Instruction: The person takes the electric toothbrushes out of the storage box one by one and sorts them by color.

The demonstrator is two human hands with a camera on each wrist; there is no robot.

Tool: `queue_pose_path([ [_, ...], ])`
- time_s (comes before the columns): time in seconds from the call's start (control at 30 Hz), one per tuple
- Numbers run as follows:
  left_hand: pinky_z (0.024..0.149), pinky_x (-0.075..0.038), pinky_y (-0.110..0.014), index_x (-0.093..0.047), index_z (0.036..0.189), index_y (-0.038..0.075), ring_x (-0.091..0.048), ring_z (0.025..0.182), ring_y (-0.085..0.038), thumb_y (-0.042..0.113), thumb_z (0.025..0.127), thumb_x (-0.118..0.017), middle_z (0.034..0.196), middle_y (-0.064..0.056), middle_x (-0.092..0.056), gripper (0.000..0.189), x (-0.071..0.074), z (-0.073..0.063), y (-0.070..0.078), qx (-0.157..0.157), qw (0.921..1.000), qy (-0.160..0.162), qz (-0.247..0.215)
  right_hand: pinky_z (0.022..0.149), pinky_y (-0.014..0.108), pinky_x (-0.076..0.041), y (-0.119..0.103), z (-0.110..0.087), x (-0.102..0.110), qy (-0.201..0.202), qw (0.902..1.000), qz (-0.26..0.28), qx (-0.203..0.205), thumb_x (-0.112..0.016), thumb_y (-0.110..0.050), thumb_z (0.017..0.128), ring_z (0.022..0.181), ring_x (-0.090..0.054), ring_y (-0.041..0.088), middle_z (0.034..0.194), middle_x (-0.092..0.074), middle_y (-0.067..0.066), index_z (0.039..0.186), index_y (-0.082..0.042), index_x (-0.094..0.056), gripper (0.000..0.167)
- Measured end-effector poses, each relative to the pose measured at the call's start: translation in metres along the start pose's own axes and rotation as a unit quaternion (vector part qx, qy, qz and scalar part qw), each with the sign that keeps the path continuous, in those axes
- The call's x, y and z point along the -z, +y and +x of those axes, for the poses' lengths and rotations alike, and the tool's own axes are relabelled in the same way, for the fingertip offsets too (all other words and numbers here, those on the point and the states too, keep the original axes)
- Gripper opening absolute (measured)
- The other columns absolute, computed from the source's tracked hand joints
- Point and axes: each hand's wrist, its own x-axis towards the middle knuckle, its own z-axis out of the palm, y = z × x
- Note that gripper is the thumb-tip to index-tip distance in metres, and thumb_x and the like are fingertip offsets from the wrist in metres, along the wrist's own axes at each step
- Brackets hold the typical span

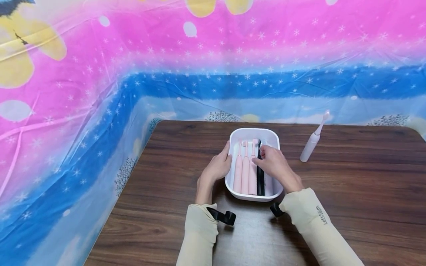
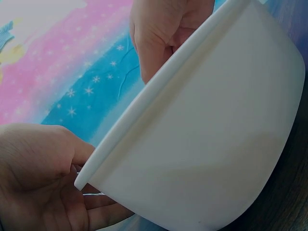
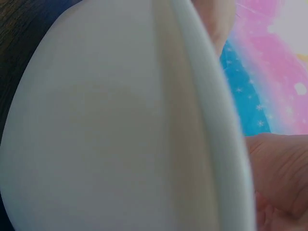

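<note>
The step in hand looks to be arranging brushes in the tub (image 1: 253, 198). Inside it, three pink brushes (image 1: 245, 175) lie side by side on the left, heads toward the far end; the black brush (image 1: 261, 181) lies just right of them, pointing the same way. A pale shape (image 1: 269, 186) beside it is partly covered, and I cannot tell whether it is another brush.

The left hand (image 1: 217, 166) grips the tub's left rim between thumb and fingers. The right hand (image 1: 275, 162) is over the tub's right half, thumb and fingers bent with little gap between them, at the upper part of the black brush; whether they pinch anything is hidden.

The white brush (image 1: 311, 146) stands upright on the table (image 1: 359, 192), right of the tub and apart from it. The next move seems to call for keeping the tub steady while the right fingers work close to the row without knocking it askew.
</note>
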Motion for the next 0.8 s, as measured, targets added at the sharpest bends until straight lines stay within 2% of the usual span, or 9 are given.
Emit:
queue_pose_path([
  [0.17, 0.108, -0.035, -0.041, -0.011, 0.156, 0.020, -0.039, 0.137, -0.022, 0.025, 0.104, -0.031, 0.155, -0.007, -0.032, 0.056, 0.000, -0.001, 0.000, -0.003, 1.0000, -0.003, 0.000, 0.080, 0.041, -0.047, -0.002, 0.001, -0.002, -0.004, 0.9999, -0.006, -0.009, -0.065, -0.026, 0.088, 0.090, -0.058, 0.029, 0.105, -0.065, 0.019, 0.116, 0.006, -0.059, 0.043],
  [0.33, 0.109, -0.035, -0.041, -0.011, 0.156, 0.019, -0.038, 0.138, -0.022, 0.025, 0.104, -0.031, 0.155, -0.007, -0.031, 0.055, 0.001, -0.002, 0.000, -0.002, 1.0000, 0.000, 0.000, 0.065, 0.033, -0.041, -0.006, 0.003, -0.004, -0.005, 0.9997, -0.012, -0.022, -0.066, -0.026, 0.088, 0.073, -0.052, 0.024, 0.085, -0.059, 0.012, 0.097, 0.003, -0.061, 0.032],
  [0.47, 0.109, -0.035, -0.041, -0.013, 0.155, 0.019, -0.039, 0.137, -0.023, 0.025, 0.104, -0.031, 0.154, -0.008, -0.033, 0.055, 0.001, -0.002, 0.000, -0.003, 1.0000, 0.005, 0.003, 0.059, 0.029, -0.036, -0.007, 0.006, -0.005, -0.008, 0.9995, -0.014, -0.028, -0.065, -0.025, 0.088, 0.066, -0.047, 0.021, 0.073, -0.051, 0.006, 0.084, -0.001, -0.057, 0.026],
  [0.63, 0.108, -0.036, -0.041, -0.013, 0.155, 0.020, -0.040, 0.136, -0.023, 0.025, 0.104, -0.031, 0.153, -0.009, -0.034, 0.055, 0.001, -0.002, 0.000, -0.002, 1.0000, 0.005, 0.005, 0.054, 0.028, -0.029, -0.007, 0.010, -0.007, -0.002, 0.9998, -0.010, -0.016, -0.064, -0.020, 0.086, 0.057, -0.037, 0.017, 0.061, -0.036, 0.000, 0.068, -0.007, -0.044, 0.031],
  [0.7, 0.107, -0.036, -0.041, -0.012, 0.155, 0.021, -0.040, 0.136, -0.023, 0.025, 0.104, -0.030, 0.154, -0.008, -0.033, 0.055, 0.001, -0.002, 0.000, 0.000, 1.0000, 0.003, 0.004, 0.055, 0.029, -0.030, -0.006, 0.012, -0.007, -0.004, 0.9998, -0.006, -0.017, -0.064, -0.019, 0.087, 0.059, -0.037, 0.018, 0.062, -0.038, 0.001, 0.069, -0.005, -0.046, 0.029],
  [0.77, 0.107, -0.037, -0.042, -0.012, 0.155, 0.020, -0.040, 0.136, -0.023, 0.025, 0.104, -0.030, 0.154, -0.009, -0.033, 0.055, 0.001, -0.002, 0.000, -0.003, 1.0000, 0.003, 0.003, 0.060, 0.031, -0.038, -0.006, 0.013, -0.008, -0.006, 0.9997, -0.001, -0.023, -0.063, -0.019, 0.087, 0.065, -0.046, 0.020, 0.070, -0.050, 0.006, 0.081, 0.000, -0.057, 0.021],
  [0.8, 0.107, -0.037, -0.042, -0.012, 0.155, 0.019, -0.041, 0.136, -0.023, 0.024, 0.104, -0.030, 0.153, -0.009, -0.034, 0.055, 0.001, -0.002, 0.001, -0.005, 1.0000, 0.004, 0.004, 0.064, 0.032, -0.042, -0.006, 0.013, -0.008, -0.008, 0.9996, 0.001, -0.028, -0.063, -0.020, 0.087, 0.071, -0.051, 0.022, 0.077, -0.057, 0.010, 0.091, 0.002, -0.061, 0.022],
])
